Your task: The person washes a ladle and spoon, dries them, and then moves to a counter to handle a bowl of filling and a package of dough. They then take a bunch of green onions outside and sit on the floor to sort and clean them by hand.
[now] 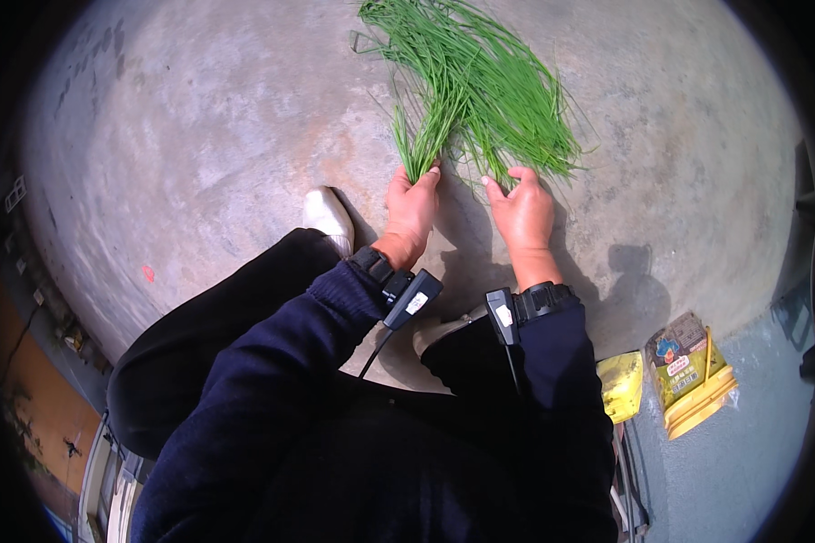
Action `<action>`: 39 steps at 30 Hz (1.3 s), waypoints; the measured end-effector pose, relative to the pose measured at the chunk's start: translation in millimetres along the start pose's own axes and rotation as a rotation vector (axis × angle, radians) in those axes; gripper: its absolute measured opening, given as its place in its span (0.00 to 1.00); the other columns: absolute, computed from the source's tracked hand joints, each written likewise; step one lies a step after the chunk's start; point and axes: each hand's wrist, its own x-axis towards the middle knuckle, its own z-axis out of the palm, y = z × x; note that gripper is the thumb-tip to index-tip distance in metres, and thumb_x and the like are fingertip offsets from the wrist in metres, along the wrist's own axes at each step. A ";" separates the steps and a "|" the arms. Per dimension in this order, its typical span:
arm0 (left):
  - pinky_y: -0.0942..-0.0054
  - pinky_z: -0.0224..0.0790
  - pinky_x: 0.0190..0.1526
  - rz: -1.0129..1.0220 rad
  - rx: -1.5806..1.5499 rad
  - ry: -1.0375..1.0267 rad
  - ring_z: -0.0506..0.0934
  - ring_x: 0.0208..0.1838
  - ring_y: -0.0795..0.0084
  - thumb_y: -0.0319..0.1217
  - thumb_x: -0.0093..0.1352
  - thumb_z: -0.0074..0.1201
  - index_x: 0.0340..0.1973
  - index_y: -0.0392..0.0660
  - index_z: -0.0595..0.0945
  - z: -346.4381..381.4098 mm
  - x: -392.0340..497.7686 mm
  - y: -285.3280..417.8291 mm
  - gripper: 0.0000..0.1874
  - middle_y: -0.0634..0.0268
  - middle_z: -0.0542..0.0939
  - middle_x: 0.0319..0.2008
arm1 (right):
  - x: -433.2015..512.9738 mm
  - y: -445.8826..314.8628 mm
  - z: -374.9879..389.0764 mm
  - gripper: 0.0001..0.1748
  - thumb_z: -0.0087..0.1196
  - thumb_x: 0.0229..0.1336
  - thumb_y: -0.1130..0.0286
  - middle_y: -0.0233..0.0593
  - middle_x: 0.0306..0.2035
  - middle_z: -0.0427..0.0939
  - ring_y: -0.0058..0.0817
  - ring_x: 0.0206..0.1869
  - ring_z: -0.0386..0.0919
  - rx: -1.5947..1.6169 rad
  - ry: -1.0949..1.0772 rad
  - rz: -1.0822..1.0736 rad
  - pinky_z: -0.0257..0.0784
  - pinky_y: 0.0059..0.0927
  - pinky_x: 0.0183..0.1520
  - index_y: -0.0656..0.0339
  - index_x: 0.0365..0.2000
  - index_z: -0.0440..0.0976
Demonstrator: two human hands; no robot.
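My left hand [411, 200] is closed around the lower ends of a small bunch of long green chives [424, 139]. Its leaves fan away from me and overlap a larger heap of the same chives [496, 88] lying on the concrete floor. At the heap's near edge is my right hand [524, 210], its thumb and forefinger apart beside a few stalk ends. The other fingers of that hand are curled and partly hidden. Both wrists carry black straps with small black devices.
My pale shoe [327, 214] rests left of my hands on the concrete floor [210, 136]. To the lower right lie a yellow bag [621, 387] and a printed plastic package [682, 360] with a yellow plastic piece [701, 402] against it. Dark objects line the right rim.
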 end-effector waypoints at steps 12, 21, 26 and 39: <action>0.80 0.53 0.21 -0.220 -0.025 -0.231 0.65 0.20 0.84 0.34 0.67 0.58 0.33 0.45 0.81 4.6 -5.9 9.5 0.07 0.76 0.72 0.20 | -29.9 -38.9 -16.2 0.09 0.61 0.48 0.70 0.42 0.16 0.75 0.42 0.20 0.76 0.418 -0.277 -0.088 0.71 0.39 0.25 0.61 0.31 0.75; 0.78 0.55 0.23 -0.186 -0.115 -0.216 0.66 0.20 0.80 0.35 0.66 0.57 0.25 0.47 0.75 -13.9 3.0 10.2 0.10 0.74 0.69 0.18 | -7.9 1.0 -22.3 0.13 0.64 0.49 0.68 0.35 0.13 0.70 0.32 0.15 0.68 0.282 -0.172 0.080 0.67 0.34 0.23 0.60 0.35 0.77; 0.76 0.58 0.24 -0.176 -0.041 -0.147 0.68 0.22 0.78 0.36 0.67 0.54 0.25 0.48 0.73 -14.1 5.6 5.7 0.11 0.72 0.71 0.19 | -0.6 13.0 -20.8 0.17 0.67 0.46 0.68 0.31 0.15 0.70 0.25 0.17 0.67 0.188 -0.056 0.096 0.68 0.30 0.26 0.60 0.37 0.76; 0.81 0.49 0.17 -0.048 0.189 -0.097 0.61 0.16 0.85 0.28 0.66 0.57 0.39 0.43 0.75 4.5 -5.2 3.3 0.08 0.76 0.69 0.19 | 6.2 -7.8 8.8 0.06 0.59 0.51 0.66 0.45 0.22 0.79 0.48 0.27 0.78 0.085 -0.112 0.001 0.73 0.47 0.30 0.54 0.29 0.75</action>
